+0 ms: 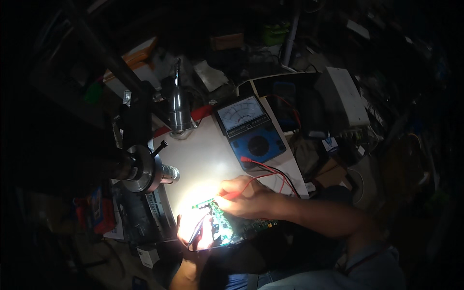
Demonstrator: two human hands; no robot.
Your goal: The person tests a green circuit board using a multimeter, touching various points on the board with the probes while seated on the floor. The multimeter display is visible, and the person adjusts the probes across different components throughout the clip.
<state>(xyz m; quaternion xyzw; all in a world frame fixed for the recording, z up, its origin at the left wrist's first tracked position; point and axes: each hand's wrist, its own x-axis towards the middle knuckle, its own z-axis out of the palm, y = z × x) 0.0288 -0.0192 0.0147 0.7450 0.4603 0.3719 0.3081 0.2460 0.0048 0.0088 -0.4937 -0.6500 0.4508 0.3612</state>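
Note:
A green circuit board lies under a bright light at the near edge of the pale work surface. My left hand, partly washed out by glare, is closed around a dark test probe slanting over the board's left part. From the right, my right hand pinches a red test probe at the board's upper edge. Whether either tip touches the board I cannot tell. Beyond my hands sits a blue and black analog multimeter, with red and black test leads running from it toward me.
A dark microscope-like arm with a metal ring and lens reaches in from the left, low beside the board. Behind it stands a metal lamp. A pale box-shaped device is at the far right, amid dim clutter.

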